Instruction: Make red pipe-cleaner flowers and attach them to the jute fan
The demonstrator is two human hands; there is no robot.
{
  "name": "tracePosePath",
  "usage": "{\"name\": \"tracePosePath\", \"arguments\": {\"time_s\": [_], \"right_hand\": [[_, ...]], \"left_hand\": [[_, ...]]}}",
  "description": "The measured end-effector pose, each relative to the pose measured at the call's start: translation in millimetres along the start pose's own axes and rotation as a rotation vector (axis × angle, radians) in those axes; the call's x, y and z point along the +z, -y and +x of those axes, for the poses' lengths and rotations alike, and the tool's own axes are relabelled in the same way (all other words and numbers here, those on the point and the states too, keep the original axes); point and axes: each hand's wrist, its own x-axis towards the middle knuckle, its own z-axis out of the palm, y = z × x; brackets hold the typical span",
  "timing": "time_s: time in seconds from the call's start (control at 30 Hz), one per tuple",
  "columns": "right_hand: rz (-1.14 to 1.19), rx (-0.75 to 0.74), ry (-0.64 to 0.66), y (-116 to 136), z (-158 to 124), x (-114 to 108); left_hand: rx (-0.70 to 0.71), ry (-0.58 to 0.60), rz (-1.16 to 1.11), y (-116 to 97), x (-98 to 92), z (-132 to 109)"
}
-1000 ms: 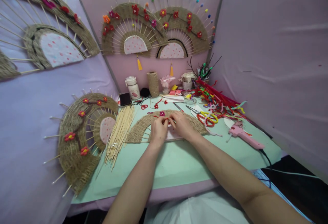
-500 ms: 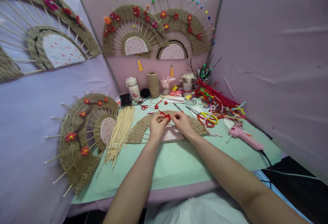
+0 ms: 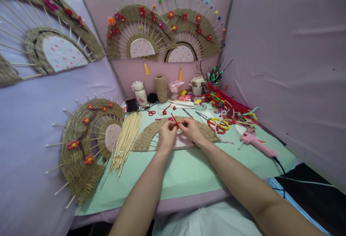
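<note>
A red pipe cleaner (image 3: 174,119) is pinched between my two hands, one end sticking up and to the left. My left hand (image 3: 167,135) grips it from the left with thumb and fingers closed. From the right, my right hand (image 3: 190,130) pinches it too, fingertips almost touching the left ones. Part of the pipe cleaner is hidden by the fingers. Under both hands lies a woven twine fan (image 3: 147,136) with thin stick ribs and a pale spotted centre. Small red twisted pieces (image 3: 164,112) rest on the table beyond the fan.
Thin wooden sticks (image 3: 125,144) lie left of the fan, beside a flower-trimmed fan (image 3: 78,131). To the right are yellow-and-orange-handled scissors (image 3: 220,123), a pink glue gun (image 3: 259,145) with a cord, and piled pipe cleaners (image 3: 229,101). A twine spool (image 3: 161,89) stands behind.
The red pipe cleaner, bunched between my fingers before, now shows a straight end pointing up. My hands have stayed in nearly the same place over the fan.
</note>
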Motion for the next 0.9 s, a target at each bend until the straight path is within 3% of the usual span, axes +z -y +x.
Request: {"name": "tracePosePath", "arguments": {"time_s": [0.13, 0.33, 0.6, 0.73, 0.9], "right_hand": [[-0.055, 0.009, -0.032, -4, 0, 5], [0.079, 0.067, -0.044, -4, 0, 3], [0.087, 0.027, -0.023, -2, -2, 6], [0.102, 0.049, -0.023, 3, -2, 2], [0.147, 0.107, -0.015, 7, 1, -7]], "left_hand": [[0.112, -0.028, 0.192, -5, -0.2, -3], [-0.061, -0.003, -0.004, -7, -1.9, -1], [-0.050, -0.042, 0.073, -10, -2.9, -3], [-0.082, -0.010, -0.010, -5, -5.9, 2], [0.129, 0.055, -0.105, -3, -13.2, 9]]}}
